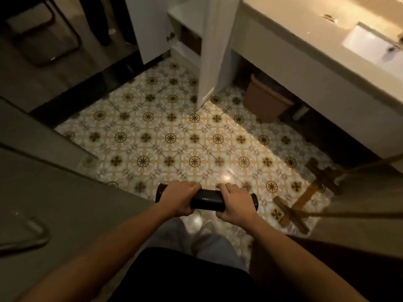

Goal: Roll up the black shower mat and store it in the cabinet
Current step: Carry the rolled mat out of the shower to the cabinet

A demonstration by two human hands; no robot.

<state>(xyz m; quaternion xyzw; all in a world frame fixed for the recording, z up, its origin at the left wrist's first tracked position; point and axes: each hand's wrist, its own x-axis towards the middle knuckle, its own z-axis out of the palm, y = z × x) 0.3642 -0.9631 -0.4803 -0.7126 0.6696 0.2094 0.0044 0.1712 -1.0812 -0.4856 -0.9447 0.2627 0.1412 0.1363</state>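
Black shower mat [206, 201], rolled into a tight glossy cylinder, held level above the floor. Left hand [177, 199] wraps its left part, right hand [236, 203] its right part, fingers of both curled closed around it. Below: patterned yellow-and-white floor tiles [174, 136], shiny. Farther on: white cabinet [185, 25], doors standing open, at the left end of a smooth vanity counter [305, 25].

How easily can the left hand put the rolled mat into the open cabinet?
Probably not from here: left hand holds the rolled black mat low, while the open cabinet lies across the tiled floor; nothing blocks.
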